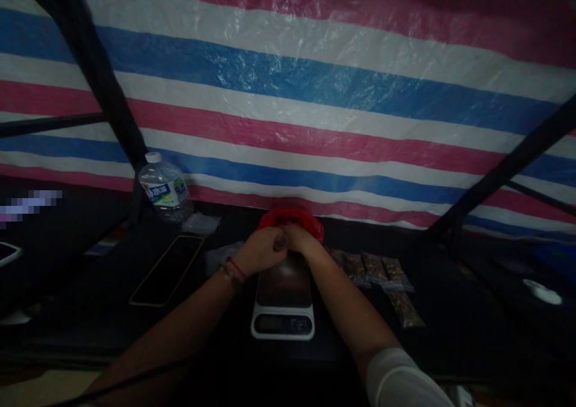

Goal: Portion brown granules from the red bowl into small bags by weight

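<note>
Both my hands meet at the mouth of a red plastic bag (315,222) just beyond a white kitchen scale (282,330). My left hand (261,249), with a red cord and a beaded bracelet at the wrist, has its fingers curled; a small dark roundish spot shows at its thumb side, too blurred to name. My right hand (297,238) reaches into the red bag, its fingers hidden. Beneath my hands, the scale's metal plate (285,284) shows no object on its visible part. Right of my right forearm lie several small clear bags of brown bits (373,267).
Left of the scale lie a clear plastic bag (220,257) and a dark-screened phone (168,270). Behind them stands a large clear bottle (165,188), with another clear bag (201,222) beside it. Dark frame bars (96,65) flank a striped tarp (315,77). A white object (542,292) lies far right.
</note>
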Action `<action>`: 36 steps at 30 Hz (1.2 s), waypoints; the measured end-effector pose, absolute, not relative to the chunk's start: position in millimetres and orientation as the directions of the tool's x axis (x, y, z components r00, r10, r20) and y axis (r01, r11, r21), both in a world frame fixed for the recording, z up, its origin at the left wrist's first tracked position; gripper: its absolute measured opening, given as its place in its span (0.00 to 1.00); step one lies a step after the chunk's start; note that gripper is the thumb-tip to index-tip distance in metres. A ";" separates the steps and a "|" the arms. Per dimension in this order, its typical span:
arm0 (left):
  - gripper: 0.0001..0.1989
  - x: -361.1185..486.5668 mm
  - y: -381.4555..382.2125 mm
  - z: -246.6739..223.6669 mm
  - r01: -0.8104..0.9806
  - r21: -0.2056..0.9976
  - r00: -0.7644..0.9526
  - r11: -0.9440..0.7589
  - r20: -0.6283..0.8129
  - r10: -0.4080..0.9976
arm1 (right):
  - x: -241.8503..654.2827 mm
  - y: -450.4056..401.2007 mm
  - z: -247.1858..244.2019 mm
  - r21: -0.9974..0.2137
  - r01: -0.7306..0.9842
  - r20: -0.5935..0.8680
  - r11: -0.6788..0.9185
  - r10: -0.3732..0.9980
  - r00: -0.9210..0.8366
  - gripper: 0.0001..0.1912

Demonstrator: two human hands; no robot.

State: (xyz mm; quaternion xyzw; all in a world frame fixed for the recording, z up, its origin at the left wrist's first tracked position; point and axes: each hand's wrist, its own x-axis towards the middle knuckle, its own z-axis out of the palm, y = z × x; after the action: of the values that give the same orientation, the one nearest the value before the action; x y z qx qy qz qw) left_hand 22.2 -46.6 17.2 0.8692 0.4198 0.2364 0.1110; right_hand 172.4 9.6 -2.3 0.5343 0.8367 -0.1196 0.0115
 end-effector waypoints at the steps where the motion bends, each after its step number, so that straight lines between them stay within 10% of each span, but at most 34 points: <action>1: 0.06 23.5 -39.3 16.1 0.667 0.426 0.509 -0.611 0.338 0.792 | 172.5 9.1 -3.2 -0.204 0.891 -0.147 0.405 0.887 -0.437 0.17; 6: 0.21 30.5 -11.7 -2.8 0.674 0.542 0.357 -0.501 0.354 0.864 | 179.2 3.6 -4.1 -0.304 0.875 -0.105 0.377 0.899 -0.424 0.19; 27: 0.17 21.8 -11.9 -29.8 0.746 0.485 0.346 -0.456 0.301 0.888 | 185.7 2.6 5.3 -0.469 0.810 0.265 0.351 0.931 -0.250 0.15; 36: 0.16 26.5 -13.1 -28.5 0.771 0.474 0.334 -0.425 0.267 0.904 | 184.2 0.7 8.9 -0.518 0.726 0.205 0.451 0.890 -0.407 0.14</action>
State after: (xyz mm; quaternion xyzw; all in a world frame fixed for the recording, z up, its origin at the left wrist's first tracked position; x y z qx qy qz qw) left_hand 26.5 -13.1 -28.5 0.8060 0.5195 0.2508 0.1322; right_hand 184.2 0.7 8.9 0.4930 0.8198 -0.1770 -0.2316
